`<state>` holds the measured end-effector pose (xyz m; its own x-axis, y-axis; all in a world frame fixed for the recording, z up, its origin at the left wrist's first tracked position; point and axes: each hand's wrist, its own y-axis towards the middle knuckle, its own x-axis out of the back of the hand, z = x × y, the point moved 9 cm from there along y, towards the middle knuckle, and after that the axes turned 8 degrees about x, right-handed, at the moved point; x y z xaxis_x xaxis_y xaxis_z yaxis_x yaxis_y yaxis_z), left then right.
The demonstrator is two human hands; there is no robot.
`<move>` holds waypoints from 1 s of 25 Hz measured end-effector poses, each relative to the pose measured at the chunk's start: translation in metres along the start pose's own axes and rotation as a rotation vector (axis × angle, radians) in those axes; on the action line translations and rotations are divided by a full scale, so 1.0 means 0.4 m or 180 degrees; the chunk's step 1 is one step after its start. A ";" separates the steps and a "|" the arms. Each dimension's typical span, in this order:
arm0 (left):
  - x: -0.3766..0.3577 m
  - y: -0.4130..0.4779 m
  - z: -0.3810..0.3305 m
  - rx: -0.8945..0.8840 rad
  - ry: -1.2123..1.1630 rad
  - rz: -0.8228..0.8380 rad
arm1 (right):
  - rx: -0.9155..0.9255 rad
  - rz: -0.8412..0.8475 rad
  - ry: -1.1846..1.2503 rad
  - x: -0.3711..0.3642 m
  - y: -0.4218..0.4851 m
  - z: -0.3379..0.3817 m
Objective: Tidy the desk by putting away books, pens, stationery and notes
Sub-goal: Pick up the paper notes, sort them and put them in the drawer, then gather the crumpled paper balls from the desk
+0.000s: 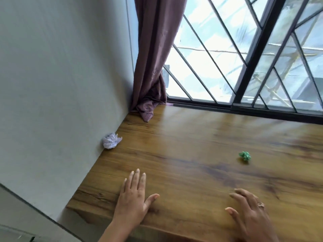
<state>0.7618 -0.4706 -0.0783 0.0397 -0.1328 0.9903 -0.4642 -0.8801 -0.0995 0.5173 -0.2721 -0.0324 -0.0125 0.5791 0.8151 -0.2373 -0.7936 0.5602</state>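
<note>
A crumpled white paper ball [111,140] lies on the wooden desk [192,145], against the wall at the left edge. A smaller crumpled green paper ball [245,155] lies further right on the desk. My left hand [133,198] rests flat on the desk near the front edge, fingers straight, holding nothing. My right hand [248,208], with a ring on one finger, hovers over the front right of the desk with fingers spread and nothing in it. The green ball is well beyond my right hand; the white ball is beyond and left of my left hand.
A grey wall [61,84] bounds the desk on the left. A mauve curtain [153,58] hangs in the far corner, its end lying on the desk. A barred window [244,58] runs along the back.
</note>
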 end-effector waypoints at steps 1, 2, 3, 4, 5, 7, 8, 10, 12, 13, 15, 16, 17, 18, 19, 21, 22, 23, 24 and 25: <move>0.020 0.010 0.024 0.0148 -0.0031 -0.0082 | 0.0071 0.0023 0.0159 -0.017 0.043 0.015; 0.040 0.018 0.044 0.0278 -0.0049 -0.0152 | 0.0153 0.0086 0.0313 -0.034 0.087 0.036; 0.066 0.025 0.062 0.0378 -0.0095 -0.0281 | 0.0254 0.0152 0.0438 -0.052 0.130 0.063; 0.085 0.037 0.073 0.0400 -0.0175 -0.0369 | 0.0341 0.0230 0.0542 -0.069 0.168 0.091; 0.091 0.043 0.086 0.0487 -0.0316 -0.0321 | 0.0415 0.0327 0.0633 -0.086 0.204 0.120; 0.113 0.038 0.112 0.0714 -0.0437 -0.0366 | 0.0572 0.0653 0.0870 -0.135 0.269 0.192; 0.124 0.038 0.123 0.0796 -0.0402 -0.0400 | 0.0624 0.0835 0.1046 -0.162 0.297 0.231; 0.136 0.042 0.150 0.0950 -0.0419 -0.0539 | 0.0712 0.1093 0.1411 -0.220 0.355 0.312; 0.150 0.056 0.175 0.1066 -0.0573 -0.0738 | 0.0794 0.1471 0.1627 -0.292 0.408 0.398; 0.159 0.067 0.186 0.1101 -0.0643 -0.0801 | 0.0818 0.1615 0.1664 -0.325 0.436 0.438; 0.175 0.086 0.215 0.1178 -0.0811 -0.0877 | 0.0807 0.1771 0.1661 -0.374 0.495 0.515; 0.180 0.097 0.231 0.1199 -0.0874 -0.0886 | 0.0799 0.1804 0.1658 -0.398 0.522 0.550; 0.181 0.107 0.246 0.1195 -0.0947 -0.0866 | 0.0782 0.1853 0.1658 -0.423 0.546 0.583; 0.182 0.115 0.260 0.1191 -0.1062 -0.0862 | 0.0738 0.1899 0.1670 -0.448 0.567 0.612; 0.181 0.123 0.271 0.1184 -0.1198 -0.0855 | 0.0683 0.1930 0.1689 -0.472 0.587 0.637; 0.177 0.140 0.285 0.1060 -0.1465 -0.0791 | 0.0598 0.1987 0.1707 -0.516 0.612 0.677; 0.172 0.148 0.287 0.0974 -0.1542 -0.0765 | 0.0576 0.2002 0.1707 -0.533 0.617 0.690; 0.170 0.154 0.291 0.0912 -0.1613 -0.0778 | 0.0555 0.2005 0.1712 -0.547 0.620 0.702; 0.167 0.158 0.295 0.0857 -0.1670 -0.0820 | 0.0554 0.1983 0.1715 -0.557 0.618 0.713; 0.169 0.162 0.297 0.0792 -0.1723 -0.0897 | 0.0578 0.1928 0.1696 -0.562 0.616 0.722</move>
<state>0.8396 -0.5909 -0.0292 0.5994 -0.0351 0.7997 -0.1550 -0.9852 0.0730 0.7420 -0.6518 -0.0351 -0.5576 0.0159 0.8300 0.1187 -0.9880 0.0986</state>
